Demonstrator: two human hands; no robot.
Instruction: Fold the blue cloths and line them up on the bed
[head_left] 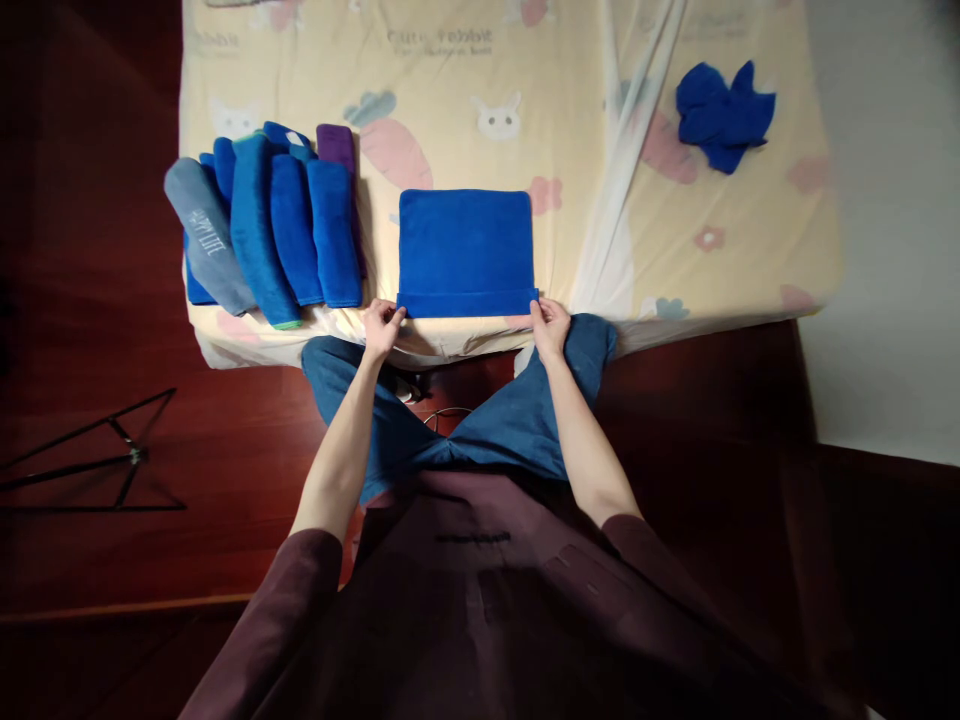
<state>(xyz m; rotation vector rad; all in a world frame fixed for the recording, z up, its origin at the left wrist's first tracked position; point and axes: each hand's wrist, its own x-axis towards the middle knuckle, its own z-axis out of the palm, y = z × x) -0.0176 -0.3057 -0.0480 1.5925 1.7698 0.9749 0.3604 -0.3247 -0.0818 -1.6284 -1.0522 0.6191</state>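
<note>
The left hand (382, 328) and the right hand (551, 326) each pinch a near corner of the blue towel (465, 250) — it lies flat on the bed (577, 150), stretched between the fingers. Rolled towels (274, 230) sit just past the left fingers — a crumpled blue cloth (724, 115) lies far beyond the right ones.

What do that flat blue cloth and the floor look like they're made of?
The flat blue cloth, pinched at its near corners by the left hand and right hand, looks like soft microfibre or fleece: matte, fuzzy, with no sheen. The floor looks like polished dark red wood, going by its faint glossy reflections.
</note>
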